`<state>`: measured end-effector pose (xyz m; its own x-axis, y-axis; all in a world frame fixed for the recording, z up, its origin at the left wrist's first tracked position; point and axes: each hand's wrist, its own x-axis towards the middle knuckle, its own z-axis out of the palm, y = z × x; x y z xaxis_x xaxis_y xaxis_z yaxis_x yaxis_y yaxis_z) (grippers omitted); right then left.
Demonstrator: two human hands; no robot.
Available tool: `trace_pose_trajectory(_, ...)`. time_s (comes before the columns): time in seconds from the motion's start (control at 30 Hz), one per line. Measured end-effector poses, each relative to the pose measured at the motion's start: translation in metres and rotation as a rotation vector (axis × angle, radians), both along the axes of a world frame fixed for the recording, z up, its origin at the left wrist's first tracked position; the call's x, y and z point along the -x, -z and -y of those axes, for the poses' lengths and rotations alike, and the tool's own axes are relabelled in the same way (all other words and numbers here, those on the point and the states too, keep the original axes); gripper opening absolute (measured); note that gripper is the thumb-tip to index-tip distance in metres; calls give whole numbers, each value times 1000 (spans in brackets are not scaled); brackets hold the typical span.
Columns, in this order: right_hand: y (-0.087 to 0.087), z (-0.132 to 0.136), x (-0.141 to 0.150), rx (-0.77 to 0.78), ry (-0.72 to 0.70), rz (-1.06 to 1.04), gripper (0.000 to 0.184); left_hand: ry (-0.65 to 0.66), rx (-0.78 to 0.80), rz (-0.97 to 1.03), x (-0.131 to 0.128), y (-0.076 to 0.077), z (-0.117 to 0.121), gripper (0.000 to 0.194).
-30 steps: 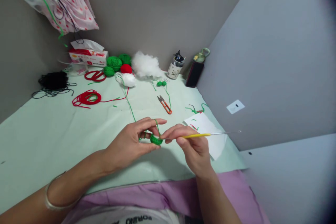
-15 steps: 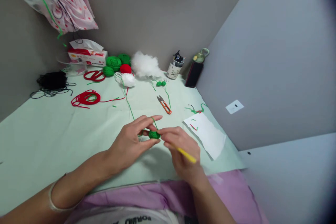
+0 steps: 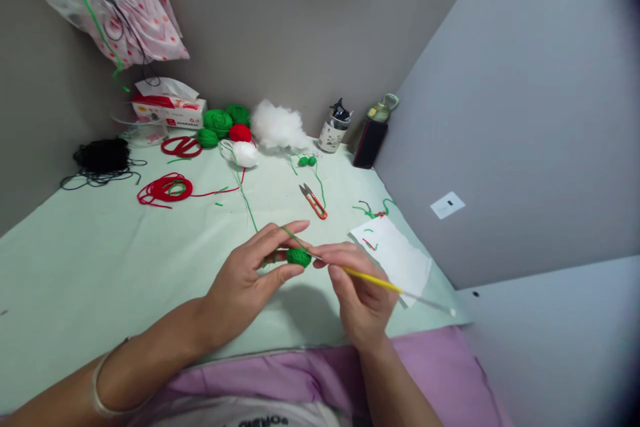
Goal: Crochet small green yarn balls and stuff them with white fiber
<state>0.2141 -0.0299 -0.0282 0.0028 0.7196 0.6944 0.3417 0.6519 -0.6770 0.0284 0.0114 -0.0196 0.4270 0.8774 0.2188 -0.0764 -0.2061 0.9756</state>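
A small green crochet piece (image 3: 299,257) is pinched between the thumb and fingers of my left hand (image 3: 246,275). Green yarn (image 3: 245,200) runs from the back of the table to this hand and passes over its raised index finger. My right hand (image 3: 361,287) grips a crochet hook (image 3: 373,278) by its yellow handle. The hook's metal tip meets the right edge of the green piece; whether it sits inside a stitch is too small to tell. Its other metal end points toward the lower right.
Orange thread snips (image 3: 314,201) lie beyond my hands, near two small green balls (image 3: 307,161). Along the back are yarn balls (image 3: 217,123), white stuffing (image 3: 280,125), a pen cup (image 3: 334,130) and a bottle (image 3: 373,133). White paper (image 3: 400,267) with yarn scraps is at right; red yarn (image 3: 167,188) lies left.
My right hand has shifted slightly right and turned, so much more of the hook now shows. The green piece is tilted differently in my left hand, showing more of its surface.
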Motion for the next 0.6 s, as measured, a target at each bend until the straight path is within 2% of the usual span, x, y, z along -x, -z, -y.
trace_pose_trajectory(0.03,0,-1,0,12,7,-10,31,-6,21,13,-1,0,0,41)
trace_pose_trajectory(0.1,4,-1,2,-57,64,122,35,-28,102,60,-4,0,0,47)
trace_pose_trajectory(0.23,17,1,5,-376,283,492,44,23,321,196,-6,-1,0,54)
trace_pose_trajectory(0.37,18,5,7,-490,417,589,40,72,403,261,-5,-3,2,48)
trace_pose_trajectory(0.43,15,5,7,-513,422,581,39,124,493,337,-6,-3,2,47)
trace_pose_trajectory(0.5,11,4,7,-516,358,512,37,196,621,393,-6,-4,1,49)
trace_pose_trajectory(0.6,6,-1,6,-364,188,244,35,263,734,408,-4,-6,-4,56)
